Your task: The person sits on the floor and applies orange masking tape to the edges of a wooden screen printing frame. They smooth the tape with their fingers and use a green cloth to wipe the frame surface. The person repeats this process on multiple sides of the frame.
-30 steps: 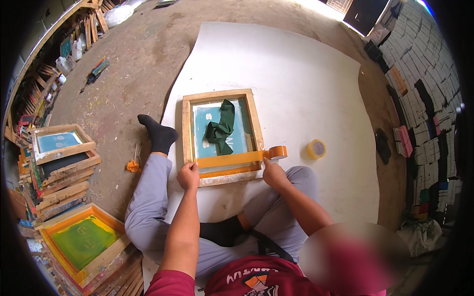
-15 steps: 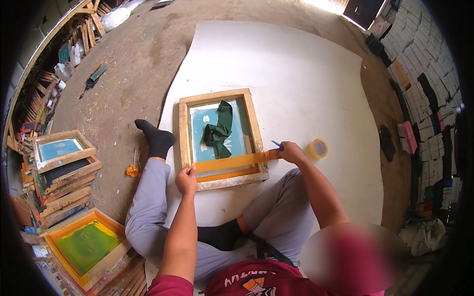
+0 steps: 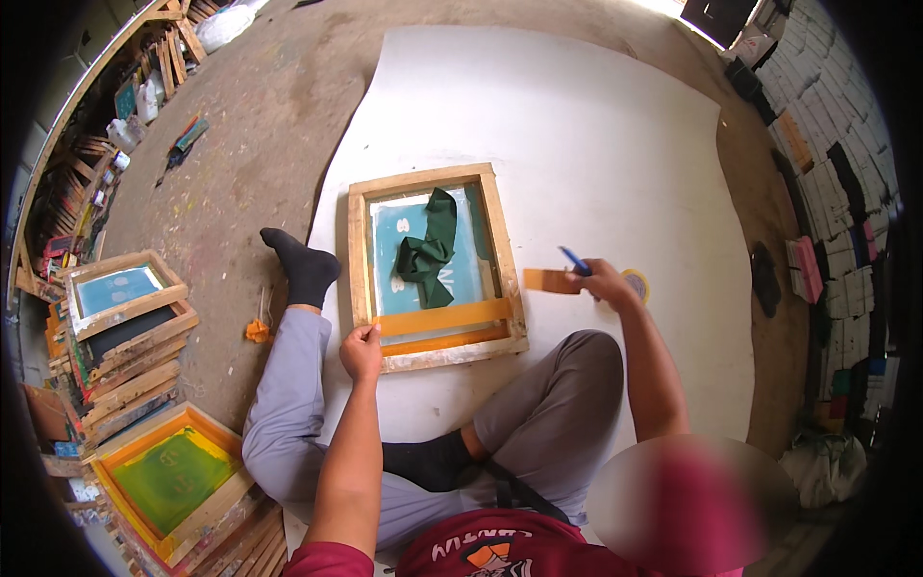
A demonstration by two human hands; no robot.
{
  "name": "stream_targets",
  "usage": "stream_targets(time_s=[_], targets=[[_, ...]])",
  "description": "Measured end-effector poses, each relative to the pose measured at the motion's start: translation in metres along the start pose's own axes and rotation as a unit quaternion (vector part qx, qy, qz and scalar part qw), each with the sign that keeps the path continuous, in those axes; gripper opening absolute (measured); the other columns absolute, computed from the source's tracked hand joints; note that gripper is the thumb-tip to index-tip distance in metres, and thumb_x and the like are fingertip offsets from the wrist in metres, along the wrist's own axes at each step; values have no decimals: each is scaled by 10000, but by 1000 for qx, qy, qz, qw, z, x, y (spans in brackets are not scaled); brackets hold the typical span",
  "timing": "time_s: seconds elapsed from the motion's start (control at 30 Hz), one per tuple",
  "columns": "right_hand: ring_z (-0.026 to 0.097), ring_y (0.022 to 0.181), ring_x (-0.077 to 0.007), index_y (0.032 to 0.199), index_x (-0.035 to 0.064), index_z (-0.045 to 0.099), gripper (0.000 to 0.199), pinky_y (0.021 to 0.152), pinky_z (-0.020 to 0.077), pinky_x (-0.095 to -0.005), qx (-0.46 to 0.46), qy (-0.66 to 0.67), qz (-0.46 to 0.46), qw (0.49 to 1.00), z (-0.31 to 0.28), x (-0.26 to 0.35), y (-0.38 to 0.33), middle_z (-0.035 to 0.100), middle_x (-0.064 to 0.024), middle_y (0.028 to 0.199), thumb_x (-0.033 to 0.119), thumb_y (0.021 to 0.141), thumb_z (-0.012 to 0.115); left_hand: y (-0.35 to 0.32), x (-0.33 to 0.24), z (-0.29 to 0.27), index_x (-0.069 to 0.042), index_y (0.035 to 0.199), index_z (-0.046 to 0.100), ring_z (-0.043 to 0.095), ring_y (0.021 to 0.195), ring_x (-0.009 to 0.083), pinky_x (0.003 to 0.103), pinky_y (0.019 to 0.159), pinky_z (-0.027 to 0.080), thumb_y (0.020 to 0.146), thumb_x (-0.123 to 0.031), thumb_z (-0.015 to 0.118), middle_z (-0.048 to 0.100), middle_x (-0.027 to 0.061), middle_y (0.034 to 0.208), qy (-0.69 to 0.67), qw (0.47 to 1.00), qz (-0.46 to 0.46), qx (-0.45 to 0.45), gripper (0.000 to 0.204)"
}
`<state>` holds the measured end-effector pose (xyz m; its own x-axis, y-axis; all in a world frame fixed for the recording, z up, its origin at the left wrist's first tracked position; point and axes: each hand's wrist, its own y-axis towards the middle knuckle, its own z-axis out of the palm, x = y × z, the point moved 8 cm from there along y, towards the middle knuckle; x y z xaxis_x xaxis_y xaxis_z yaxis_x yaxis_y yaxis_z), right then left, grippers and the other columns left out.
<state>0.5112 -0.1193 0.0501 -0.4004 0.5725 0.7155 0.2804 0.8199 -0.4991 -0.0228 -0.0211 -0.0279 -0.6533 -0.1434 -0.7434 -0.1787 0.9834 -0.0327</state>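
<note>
A wooden screen-printing frame (image 3: 358,240) with blue-green mesh lies on the white sheet before me. A crumpled dark green cloth (image 3: 423,258) rests on its mesh. Across the near part of the frame runs a strip of amber tape (image 3: 442,315). My left hand (image 3: 361,353) is closed, pinching the strip's left end at the frame's side. To the right of the frame, my right hand (image 3: 606,284) is closed around a slim blue tool (image 3: 575,261), pen or cutter unclear. A short tape piece (image 3: 550,281) extends from those fingers. A tape roll (image 3: 636,285) sits partly hidden behind this hand.
At the left stand stacked wooden frames (image 3: 130,288) and a yellow-green screen (image 3: 171,481). Orange tape scraps (image 3: 258,331) lie on the floor near my socked foot (image 3: 306,269). Wrapped white stacks (image 3: 817,144) line the right side. The white sheet (image 3: 577,125) stretches beyond the frame.
My right hand has moved right, away from the frame, with the blue tool and a tape piece now apart from the strip. It now partly covers the roll. My left hand stays in place.
</note>
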Motion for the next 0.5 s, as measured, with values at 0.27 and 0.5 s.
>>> stream_targets(time_s=[0.27,0.5], targets=[[697,966,-460,1183,28,647,359,821,525,-511,-262,-140,-110,949,-35,-25,31,725,-257,1010,334,1001,695,0,4,4,6,905,779,708,666,231,374,660,536,914,-245,811,753,124,761,-31,999,16,-9,253],[696,1058,-456,1375,118,528,488,847,543,-543,-298,-220,-110,922,-25,-53,37,740,-230,1138,406,1009,676,-2,-1,-5,44,904,765,616,646,118,308,630,501,924,-184,808,715,61,722,-122,992,13,2,233]])
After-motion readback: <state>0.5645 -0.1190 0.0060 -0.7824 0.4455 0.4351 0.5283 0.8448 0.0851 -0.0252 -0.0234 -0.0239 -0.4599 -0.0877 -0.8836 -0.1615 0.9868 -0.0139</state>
